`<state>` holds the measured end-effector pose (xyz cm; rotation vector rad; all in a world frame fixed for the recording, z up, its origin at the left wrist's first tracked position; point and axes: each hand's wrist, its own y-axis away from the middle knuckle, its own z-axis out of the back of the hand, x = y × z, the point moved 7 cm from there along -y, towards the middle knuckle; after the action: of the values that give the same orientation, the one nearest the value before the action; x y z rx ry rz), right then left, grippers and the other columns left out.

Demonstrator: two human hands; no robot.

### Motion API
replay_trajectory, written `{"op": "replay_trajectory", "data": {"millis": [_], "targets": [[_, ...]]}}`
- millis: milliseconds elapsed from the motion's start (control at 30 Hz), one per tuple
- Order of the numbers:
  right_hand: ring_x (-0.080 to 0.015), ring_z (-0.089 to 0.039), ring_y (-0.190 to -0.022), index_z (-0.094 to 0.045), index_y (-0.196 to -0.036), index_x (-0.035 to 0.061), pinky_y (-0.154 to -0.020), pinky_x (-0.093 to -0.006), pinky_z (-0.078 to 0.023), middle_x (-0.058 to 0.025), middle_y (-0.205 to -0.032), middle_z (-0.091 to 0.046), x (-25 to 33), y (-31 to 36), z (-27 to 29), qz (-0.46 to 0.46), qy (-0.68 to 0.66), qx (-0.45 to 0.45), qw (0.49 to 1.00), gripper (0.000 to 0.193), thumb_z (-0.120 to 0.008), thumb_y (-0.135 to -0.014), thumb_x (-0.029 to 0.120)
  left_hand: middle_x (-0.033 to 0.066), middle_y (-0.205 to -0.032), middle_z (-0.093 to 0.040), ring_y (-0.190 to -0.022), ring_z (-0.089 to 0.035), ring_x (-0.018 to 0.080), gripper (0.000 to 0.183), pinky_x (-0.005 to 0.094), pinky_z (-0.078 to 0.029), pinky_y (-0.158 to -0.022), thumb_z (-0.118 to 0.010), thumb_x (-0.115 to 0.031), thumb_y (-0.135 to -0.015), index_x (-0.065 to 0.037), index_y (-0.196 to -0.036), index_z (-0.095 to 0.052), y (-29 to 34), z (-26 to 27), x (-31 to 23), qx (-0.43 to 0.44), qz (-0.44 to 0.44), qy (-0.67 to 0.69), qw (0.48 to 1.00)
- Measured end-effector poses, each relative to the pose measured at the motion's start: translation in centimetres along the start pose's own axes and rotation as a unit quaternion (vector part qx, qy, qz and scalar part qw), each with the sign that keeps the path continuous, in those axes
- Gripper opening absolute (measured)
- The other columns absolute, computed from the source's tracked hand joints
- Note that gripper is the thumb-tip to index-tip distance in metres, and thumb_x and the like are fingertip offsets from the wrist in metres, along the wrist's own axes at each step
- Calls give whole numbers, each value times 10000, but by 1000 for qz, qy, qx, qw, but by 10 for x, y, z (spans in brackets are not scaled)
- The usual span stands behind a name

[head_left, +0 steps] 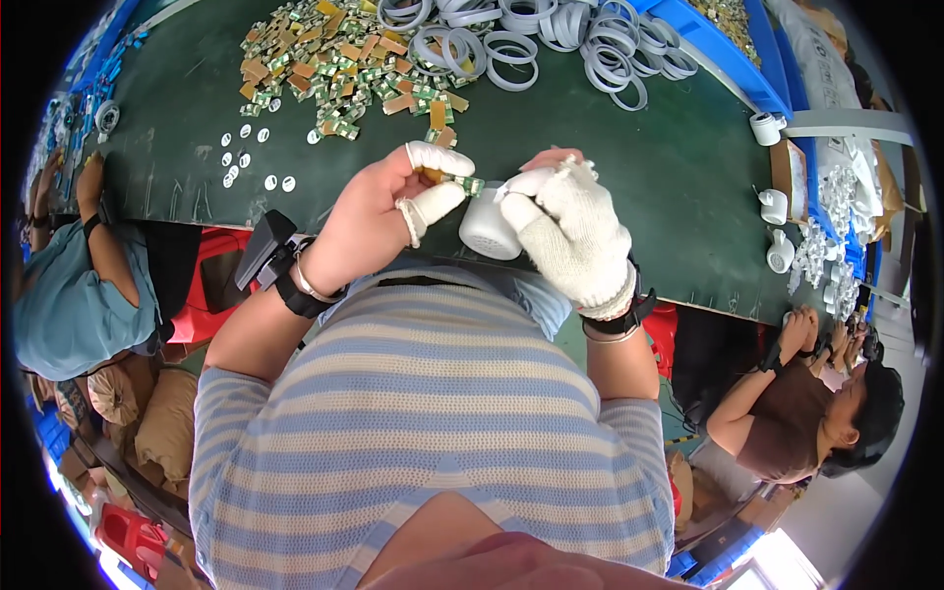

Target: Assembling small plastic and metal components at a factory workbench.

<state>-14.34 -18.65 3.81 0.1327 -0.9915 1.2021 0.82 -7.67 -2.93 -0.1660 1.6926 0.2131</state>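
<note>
Over the dark green worktop (629, 177), your gloved right hand (575, 236) grips a white plastic housing (489, 228), while your left hand (379, 221) pinches a small green circuit board (464, 183) just above it.

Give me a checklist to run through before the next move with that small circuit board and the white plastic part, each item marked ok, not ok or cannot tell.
1. Small circuit board pinched in the left hand, between the covered fingertips: ok.
2. Right hand, in a white knit glove, up against the board's free end: ok.
3. White plastic part secured: cannot tell; it sits below both hands and its support is hidden.
4. Board facing the right way: cannot tell; too small.
5. Spare boards piled on the green table: ok.
6. White rings on the table: ok.
</note>
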Motion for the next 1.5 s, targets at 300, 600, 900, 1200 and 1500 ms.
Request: {"op": "replay_trajectory", "data": {"millis": [300,600,900,1200,1500], "targets": [[-299,-653,-805,-717,-909,84,-763,-408,-486,-85,-824,-659,11,-15,-8,13,6,122,992,104,-780,-826,89,72,-1184,-683,-1089,-681,152,253,317,-559,-979,-656,11,-1010,-8,-1256,-600,16,-10,-11,63,31,4,998],[-227,-657,-755,-720,-924,98,-709,-345,-487,-54,-815,-672,3,-8,-17,-38,-47,68,996,143,-794,-809,56,58,-1160,-698,-1054,-689,122,278,288,-552,-934,-709,10,-974,-15,-1237,-621,21,-2,-14,30,-1,-81,996],[-238,-662,-798,-718,-917,98,-727,-351,-495,-55,-796,-672,2,-9,-27,-54,-31,94,994,151,-785,-791,50,48,-1116,-704,-1018,-695,118,246,274,-564,-875,-727,35,-953,-20,-1183,-662,27,-1,-20,11,-12,-181,983],[-301,-695,-981,-769,-913,148,-905,-438,-516,-37,-868,-736,9,-14,-27,17,56,129,990,156,-858,-791,187,43,-1073,-720,-988,-708,122,222,276,-569,-857,-723,41,-954,-18,-1160,-665,32,3,-20,-2,-12,-103,995],[-283,-685,-970,-751,-873,165,-1031,-521,-477,-25,-845,-716,12,-21,-35,57,57,146,986,152,-864,-775,192,68,-1009,-759,-931,-744,149,188,291,-587,-795,-742,16,-945,-14,-1120,-678,34,1,-37,2,-101,-306,946]]}}
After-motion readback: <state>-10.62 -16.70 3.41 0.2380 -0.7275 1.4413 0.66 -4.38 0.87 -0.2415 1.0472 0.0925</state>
